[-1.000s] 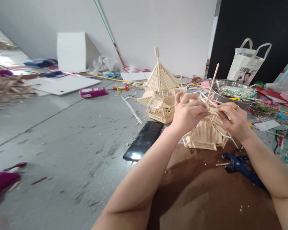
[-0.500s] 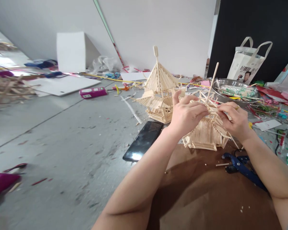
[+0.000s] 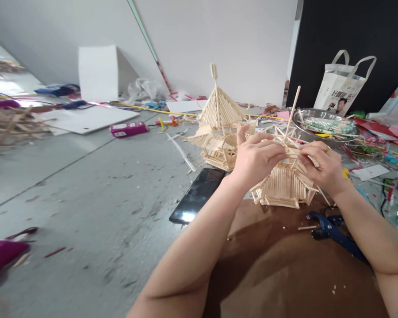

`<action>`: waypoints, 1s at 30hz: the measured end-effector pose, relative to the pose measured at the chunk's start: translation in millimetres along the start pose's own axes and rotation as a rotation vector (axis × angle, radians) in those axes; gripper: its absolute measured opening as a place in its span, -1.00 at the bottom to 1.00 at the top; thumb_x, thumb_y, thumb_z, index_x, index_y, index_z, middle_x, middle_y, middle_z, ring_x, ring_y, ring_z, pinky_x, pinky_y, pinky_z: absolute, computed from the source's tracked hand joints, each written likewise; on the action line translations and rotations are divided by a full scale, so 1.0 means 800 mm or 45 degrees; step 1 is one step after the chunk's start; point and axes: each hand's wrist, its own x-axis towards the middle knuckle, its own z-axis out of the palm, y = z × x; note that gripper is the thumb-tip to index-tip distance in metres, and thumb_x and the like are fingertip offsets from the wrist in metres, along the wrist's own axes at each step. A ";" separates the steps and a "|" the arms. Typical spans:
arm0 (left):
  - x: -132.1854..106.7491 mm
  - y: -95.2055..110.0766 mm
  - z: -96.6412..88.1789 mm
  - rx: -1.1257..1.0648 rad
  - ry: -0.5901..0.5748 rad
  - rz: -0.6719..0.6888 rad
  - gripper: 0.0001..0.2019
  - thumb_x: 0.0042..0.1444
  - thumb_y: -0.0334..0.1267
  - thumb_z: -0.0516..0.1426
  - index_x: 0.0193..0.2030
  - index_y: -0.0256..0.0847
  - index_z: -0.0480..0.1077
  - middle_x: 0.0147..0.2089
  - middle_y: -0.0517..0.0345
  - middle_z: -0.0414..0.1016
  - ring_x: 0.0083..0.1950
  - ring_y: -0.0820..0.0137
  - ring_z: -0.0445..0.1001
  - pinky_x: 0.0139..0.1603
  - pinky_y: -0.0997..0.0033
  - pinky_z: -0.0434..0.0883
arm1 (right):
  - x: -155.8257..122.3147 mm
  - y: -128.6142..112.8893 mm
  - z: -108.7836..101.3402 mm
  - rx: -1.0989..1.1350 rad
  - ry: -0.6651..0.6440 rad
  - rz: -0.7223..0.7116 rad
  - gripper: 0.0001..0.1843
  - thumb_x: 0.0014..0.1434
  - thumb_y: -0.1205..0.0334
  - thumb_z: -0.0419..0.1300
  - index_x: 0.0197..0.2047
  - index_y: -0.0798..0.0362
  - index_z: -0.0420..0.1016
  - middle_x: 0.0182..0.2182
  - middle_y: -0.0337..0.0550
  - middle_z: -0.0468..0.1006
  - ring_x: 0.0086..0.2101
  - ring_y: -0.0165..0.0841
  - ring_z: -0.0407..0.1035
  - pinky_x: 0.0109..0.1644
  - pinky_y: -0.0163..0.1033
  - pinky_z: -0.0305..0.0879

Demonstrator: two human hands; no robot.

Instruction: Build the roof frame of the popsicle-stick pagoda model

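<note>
Little moved: left hand (image 3: 257,159), right hand (image 3: 320,165) still pinch sticks atop stick pagoda (image 3: 283,185), fingers closed.

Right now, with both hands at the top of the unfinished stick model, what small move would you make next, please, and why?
Probably press the loose roof sticks against the upright stick: both the left hand and right hand pinch the splayed top of the unfinished model.

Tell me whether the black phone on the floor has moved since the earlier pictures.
No. The black phone lies in the same spot, its far end just below the finished stick pagoda and its side beside the brown sheet.
</note>
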 end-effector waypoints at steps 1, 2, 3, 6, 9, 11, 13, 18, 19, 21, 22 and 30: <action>0.000 0.000 0.000 0.000 0.002 0.000 -0.81 0.14 -0.14 0.09 -0.47 0.02 0.44 -0.35 0.43 0.57 -0.12 0.40 0.47 0.28 0.07 -0.22 | 0.000 0.000 0.000 -0.003 0.001 -0.002 -0.89 0.10 0.36 0.12 -0.29 -0.03 0.33 -0.34 -0.20 0.54 -0.28 -0.38 0.44 -0.18 -0.24 0.38; 0.000 0.000 0.000 0.000 0.004 -0.002 -0.81 0.14 -0.14 0.09 -0.47 0.02 0.44 -0.35 0.43 0.57 -0.11 0.40 0.47 0.28 0.07 -0.22 | 0.000 0.000 0.000 -0.005 0.004 -0.006 -0.89 0.10 0.36 0.12 -0.28 -0.03 0.33 -0.35 -0.20 0.54 -0.28 -0.38 0.44 -0.18 -0.24 0.38; 0.000 -0.001 0.001 0.000 0.006 -0.003 -0.81 0.14 -0.13 0.09 -0.47 0.02 0.44 -0.36 0.42 0.57 -0.11 0.40 0.47 0.28 0.07 -0.22 | 0.000 0.000 0.000 -0.006 0.008 -0.011 -0.88 0.09 0.37 0.12 -0.28 -0.03 0.33 -0.35 -0.20 0.54 -0.28 -0.38 0.44 -0.18 -0.24 0.38; -0.001 -0.002 0.001 -0.004 0.021 0.004 -0.81 0.13 -0.13 0.10 -0.47 0.01 0.43 -0.36 0.42 0.57 -0.11 0.40 0.47 0.28 0.07 -0.21 | 0.000 0.001 0.001 -0.001 0.019 -0.018 -0.86 0.08 0.39 0.13 -0.28 -0.02 0.33 -0.35 -0.19 0.53 -0.29 -0.38 0.44 -0.20 -0.26 0.38; -0.001 -0.002 0.003 -0.005 0.043 0.014 -0.81 0.13 -0.13 0.10 -0.48 0.00 0.42 -0.36 0.43 0.57 -0.11 0.40 0.47 0.28 0.06 -0.21 | 0.000 0.001 0.001 -0.001 0.013 -0.011 -0.86 0.09 0.39 0.13 -0.28 -0.02 0.33 -0.35 -0.20 0.53 -0.28 -0.38 0.44 -0.19 -0.26 0.38; -0.001 -0.002 0.003 -0.008 0.054 0.018 -0.82 0.13 -0.13 0.11 -0.48 0.00 0.42 -0.36 0.43 0.57 -0.11 0.41 0.48 0.28 0.06 -0.22 | 0.000 0.001 0.001 -0.001 0.013 -0.013 -0.85 0.08 0.40 0.13 -0.28 -0.02 0.33 -0.35 -0.20 0.53 -0.28 -0.38 0.43 -0.19 -0.26 0.38; -0.002 -0.001 0.004 -0.015 0.071 0.028 -0.82 0.12 -0.14 0.11 -0.48 -0.01 0.41 -0.36 0.43 0.57 -0.11 0.41 0.48 0.28 0.07 -0.22 | 0.000 0.001 0.001 0.004 0.013 -0.019 -0.84 0.07 0.41 0.14 -0.28 -0.02 0.32 -0.35 -0.19 0.53 -0.29 -0.38 0.43 -0.19 -0.26 0.37; -0.002 -0.002 0.005 -0.021 0.102 0.041 -0.82 0.12 -0.12 0.12 -0.48 -0.01 0.42 -0.36 0.43 0.57 -0.12 0.42 0.49 0.28 0.09 -0.19 | -0.001 0.001 0.001 0.006 0.011 -0.019 -0.86 0.08 0.40 0.14 -0.28 0.00 0.33 -0.36 -0.19 0.52 -0.29 -0.38 0.43 -0.20 -0.27 0.37; -0.002 -0.002 0.005 -0.020 0.102 0.037 -0.82 0.12 -0.11 0.12 -0.48 -0.01 0.42 -0.36 0.43 0.57 -0.12 0.42 0.49 0.28 0.10 -0.18 | -0.001 0.001 0.001 0.006 0.012 -0.019 -0.86 0.08 0.40 0.13 -0.28 0.00 0.33 -0.36 -0.19 0.52 -0.29 -0.39 0.43 -0.20 -0.28 0.36; -0.002 -0.003 0.006 -0.024 0.108 0.036 -0.82 0.11 -0.11 0.12 -0.48 -0.01 0.42 -0.37 0.43 0.57 -0.12 0.42 0.49 0.28 0.10 -0.17 | -0.001 0.002 0.001 0.007 0.021 -0.022 -0.87 0.08 0.41 0.13 -0.28 0.00 0.34 -0.36 -0.19 0.52 -0.30 -0.39 0.43 -0.21 -0.29 0.36; -0.002 -0.004 0.007 -0.027 0.117 0.043 -0.82 0.10 -0.12 0.13 -0.48 -0.01 0.43 -0.37 0.44 0.57 -0.13 0.42 0.49 0.27 0.11 -0.16 | -0.001 0.002 0.001 0.009 0.027 -0.024 -0.87 0.08 0.41 0.13 -0.29 0.00 0.34 -0.36 -0.19 0.52 -0.30 -0.39 0.43 -0.20 -0.29 0.36; -0.002 -0.006 0.007 -0.016 0.132 0.074 -0.82 0.11 -0.12 0.12 -0.49 -0.02 0.42 -0.37 0.43 0.57 -0.13 0.41 0.49 0.23 0.12 -0.08 | -0.001 0.002 0.003 0.003 0.031 -0.010 -0.90 0.10 0.38 0.12 -0.30 0.00 0.34 -0.38 -0.20 0.51 -0.31 -0.41 0.42 -0.20 -0.29 0.35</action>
